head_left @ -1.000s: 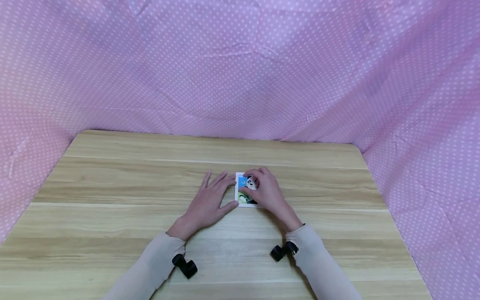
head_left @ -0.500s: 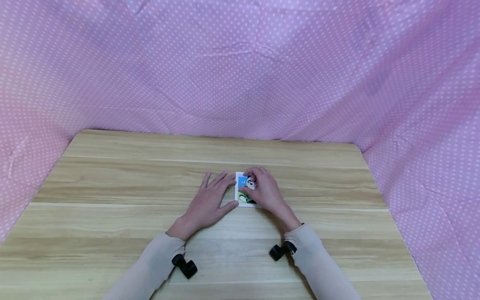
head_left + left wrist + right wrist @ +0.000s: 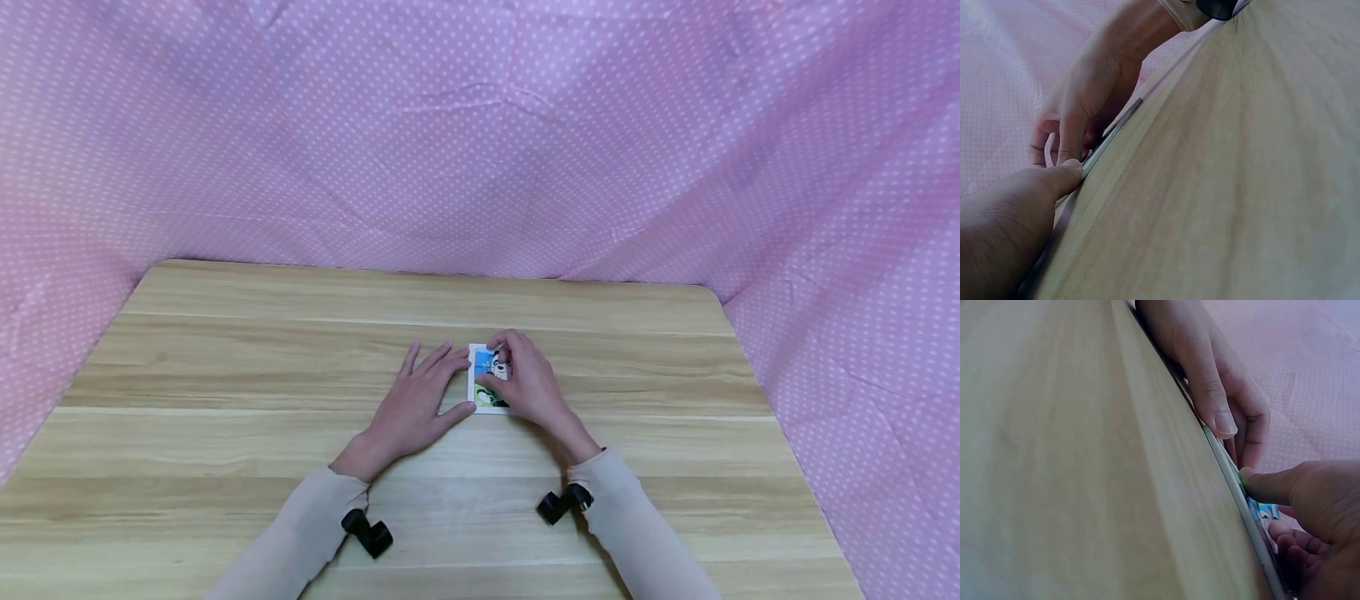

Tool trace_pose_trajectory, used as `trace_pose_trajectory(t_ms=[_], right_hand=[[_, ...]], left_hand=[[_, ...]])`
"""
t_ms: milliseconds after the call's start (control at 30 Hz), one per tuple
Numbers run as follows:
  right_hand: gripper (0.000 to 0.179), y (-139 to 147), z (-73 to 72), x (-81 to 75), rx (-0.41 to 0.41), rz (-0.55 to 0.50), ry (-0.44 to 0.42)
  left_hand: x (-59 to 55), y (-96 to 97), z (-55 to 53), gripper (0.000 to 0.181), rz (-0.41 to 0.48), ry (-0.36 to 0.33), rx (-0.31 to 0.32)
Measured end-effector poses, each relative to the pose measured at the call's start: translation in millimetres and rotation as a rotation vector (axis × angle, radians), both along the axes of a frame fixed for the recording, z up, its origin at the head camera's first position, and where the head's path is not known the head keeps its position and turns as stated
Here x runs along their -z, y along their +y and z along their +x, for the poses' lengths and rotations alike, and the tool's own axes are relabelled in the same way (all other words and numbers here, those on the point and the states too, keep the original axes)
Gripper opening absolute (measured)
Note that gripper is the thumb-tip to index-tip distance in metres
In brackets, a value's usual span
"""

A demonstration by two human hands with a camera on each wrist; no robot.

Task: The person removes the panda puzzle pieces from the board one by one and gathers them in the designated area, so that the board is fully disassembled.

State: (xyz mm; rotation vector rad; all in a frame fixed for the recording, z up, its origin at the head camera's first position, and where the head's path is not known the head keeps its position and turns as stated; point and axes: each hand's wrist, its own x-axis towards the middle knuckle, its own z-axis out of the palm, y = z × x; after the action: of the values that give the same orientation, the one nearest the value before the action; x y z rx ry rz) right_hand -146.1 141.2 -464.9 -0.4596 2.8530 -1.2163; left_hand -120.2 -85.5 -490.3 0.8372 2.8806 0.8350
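Note:
A small white-bordered panda puzzle lies flat mid-table, its picture blue above and green below with faint seam lines. At its left edge rests my left hand, fingers spread and straight, the thumb at the lower left corner. My right hand covers the right side, thumb and index finger bent and pinching down at the panda. In the right wrist view, the right thumb sits on the puzzle's surface and a blue patch shows behind it. Whether a single piece is lifted there, I cannot tell. The left wrist view shows the puzzle's thin edge.
The wood-grain table reaches well out on both sides of the hands. A pink dotted cloth hangs behind it and at the sides. Black wrist cameras sit on the left sleeve and the right sleeve.
The right hand has shifted very slightly left and up over the puzzle. The left hand keeps its place at the edge.

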Motion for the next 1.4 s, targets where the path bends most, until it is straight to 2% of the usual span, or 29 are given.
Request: trace_pose_trajectory(t_ms=[800,1167,1400], right_hand=[[0.049,-1.8,2.6,10.5,0.080,-0.090,0.056],[0.034,-0.9,2.2,15.2,0.078,-0.157,0.113],[0.027,-0.3,0.8,16.6,0.083,-0.177,0.096]], left_hand=[[1.3,0.6,-0.5,0.066,-0.010,-0.001,0.002],[0.5,0.2,0.4,0.066,-0.001,-0.003,0.004],[-0.5,0.0,0.7,0.066,-0.002,0.003,0.004]])
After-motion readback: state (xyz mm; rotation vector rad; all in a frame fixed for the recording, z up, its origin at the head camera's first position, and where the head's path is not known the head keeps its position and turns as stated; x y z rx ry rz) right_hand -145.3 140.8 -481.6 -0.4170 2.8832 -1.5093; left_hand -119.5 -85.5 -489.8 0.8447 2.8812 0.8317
